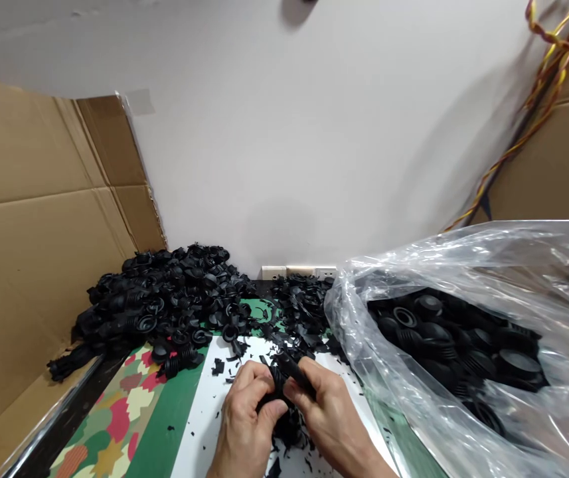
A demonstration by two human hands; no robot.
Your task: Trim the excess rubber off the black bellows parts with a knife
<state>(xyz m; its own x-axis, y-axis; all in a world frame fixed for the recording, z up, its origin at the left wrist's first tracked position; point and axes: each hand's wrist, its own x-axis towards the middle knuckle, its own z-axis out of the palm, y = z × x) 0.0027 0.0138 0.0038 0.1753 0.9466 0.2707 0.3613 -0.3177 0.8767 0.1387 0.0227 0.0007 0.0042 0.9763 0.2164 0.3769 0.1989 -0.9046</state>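
Observation:
My left hand is closed round a black ribbed rubber part, with thumb and fingers pressed against it. Beside it, my right hand grips a dark stick-like tool, its end at the part; the tip is too dark to make out. Both hands meet over a white sheet strewn with black rubber scraps. Below the hands lies more of this dark litter, partly covered by them.
At the back left rises a heap of black rubber parts, against a cardboard sheet. A pile of scraps sits by the wall sockets. On the right, a clear plastic bag holds ribbed black parts. Twisted wires hang there.

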